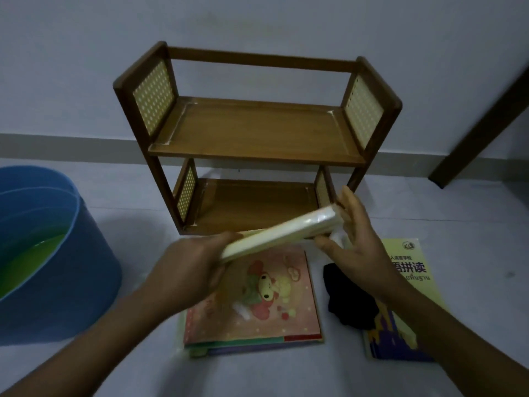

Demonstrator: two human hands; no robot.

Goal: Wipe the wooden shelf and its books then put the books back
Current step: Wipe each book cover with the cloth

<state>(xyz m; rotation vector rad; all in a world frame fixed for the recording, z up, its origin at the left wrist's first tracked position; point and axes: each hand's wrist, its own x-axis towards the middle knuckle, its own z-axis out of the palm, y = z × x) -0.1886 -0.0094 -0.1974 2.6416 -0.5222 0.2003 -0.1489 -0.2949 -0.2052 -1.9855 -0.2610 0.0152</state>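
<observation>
From the head view, a pale grey floor point(286, 373) runs back to a plain wall point(257, 21) with a low skirting strip, in dim light; a dark wooden post point(481, 116) leans across the far right corner. Beyond the fingers stands the wooden shelf point(254, 130), brown, two-tiered, with cream woven panels set into its end frames, both tiers bare. Between the two hands, held above the floor and tilted up toward the right, is a thick book point(277, 232) shown edge-on, its pale page block glossy. The left hand point(186, 270) grips the book's lower end, fingers curled beneath it. The right hand point(352, 239) has its fingers fairly straight against the upper end, thumb pinching a small white cloth point(339, 239) to the book. Below the fingers lies a pink picture book point(257, 299) on a small stack; right of it, a black cloth point(352, 296) overlaps a yellow book point(412, 270). Far left of the fingers sits a blue bucket point(57, 253) holding greenish liquid.
</observation>
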